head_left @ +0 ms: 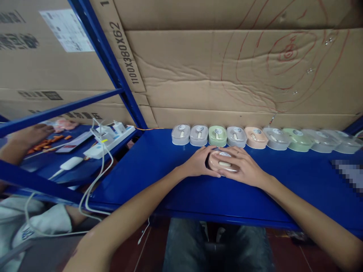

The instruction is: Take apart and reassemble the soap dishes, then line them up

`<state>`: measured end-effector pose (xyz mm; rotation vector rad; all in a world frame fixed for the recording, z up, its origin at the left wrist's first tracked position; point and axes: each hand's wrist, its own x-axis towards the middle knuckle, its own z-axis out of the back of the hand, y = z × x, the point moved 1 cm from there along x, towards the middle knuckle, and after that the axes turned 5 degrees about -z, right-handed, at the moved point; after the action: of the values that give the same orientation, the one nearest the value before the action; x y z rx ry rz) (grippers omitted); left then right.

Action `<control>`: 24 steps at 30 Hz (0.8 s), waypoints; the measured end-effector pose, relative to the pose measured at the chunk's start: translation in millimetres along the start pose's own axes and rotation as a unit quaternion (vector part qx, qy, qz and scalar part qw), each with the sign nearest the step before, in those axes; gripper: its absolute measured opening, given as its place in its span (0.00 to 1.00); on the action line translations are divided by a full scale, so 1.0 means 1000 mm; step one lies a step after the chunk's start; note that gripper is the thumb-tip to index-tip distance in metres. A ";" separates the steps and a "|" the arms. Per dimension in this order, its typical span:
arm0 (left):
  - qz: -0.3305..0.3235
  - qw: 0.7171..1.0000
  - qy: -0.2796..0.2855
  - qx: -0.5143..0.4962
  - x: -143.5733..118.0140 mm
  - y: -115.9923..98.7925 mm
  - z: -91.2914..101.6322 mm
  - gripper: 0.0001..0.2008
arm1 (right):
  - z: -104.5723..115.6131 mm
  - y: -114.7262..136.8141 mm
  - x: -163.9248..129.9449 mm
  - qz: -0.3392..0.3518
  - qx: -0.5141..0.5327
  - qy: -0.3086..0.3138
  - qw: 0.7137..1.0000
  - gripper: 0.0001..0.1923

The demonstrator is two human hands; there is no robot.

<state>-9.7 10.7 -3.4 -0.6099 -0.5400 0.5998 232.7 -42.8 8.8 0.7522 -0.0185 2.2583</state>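
Head view, surface: blue shelf board [170, 189] spanning the frame, backed by cardboard sheets [227, 75] marked with red pen lines.
Head view, held item: pink lidded case [222, 163] lying on the blue board just in front of the row, at the middle of the frame, clear lid facing up.
Head view, left hand [198, 163]: cupping the left end of the pink lidded case, fingers curled against its side, grasping it.
Head view, right hand [246, 166]: wrapping over the right end and top of the same case, fingers spread across the lid, grasping it.
Head view, row: lidded cases [255, 138] standing side by side along the back edge of the board, in grey, green, pink and clear tones, each touching or just beside the next.
Head view, left bay: white power strip [110, 143] with plugs and white cables [93, 189] trailing over the board edge; orange small parts [45, 144] lying near another person's hand [31, 134].
Head view, frame: blue shelf upright [113, 68] slanting between the two bays.
Head view, right edge: blurred patch lying on the board, contents not readable.
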 end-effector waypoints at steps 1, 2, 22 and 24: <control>0.000 1.000 -0.001 -0.001 0.000 0.000 0.000 0.59 | 0.000 0.000 0.000 0.002 -0.001 0.000 1.000 0.28; -0.001 1.000 -0.001 -0.002 0.000 0.000 0.000 0.59 | 0.000 0.000 0.000 0.003 -0.003 -0.001 1.000 0.28; -0.066 0.998 0.019 0.004 0.000 0.001 0.005 0.59 | -0.017 -0.002 -0.003 -0.012 0.042 -0.012 0.999 0.37; -0.063 0.998 0.018 -0.005 0.000 0.002 0.005 0.60 | -0.017 -0.002 -0.003 -0.002 0.051 -0.029 0.998 0.36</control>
<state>-13.3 14.0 -1.6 -0.5898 -0.5440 0.4668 227.5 -39.2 -7.4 0.8711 0.0708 2.2456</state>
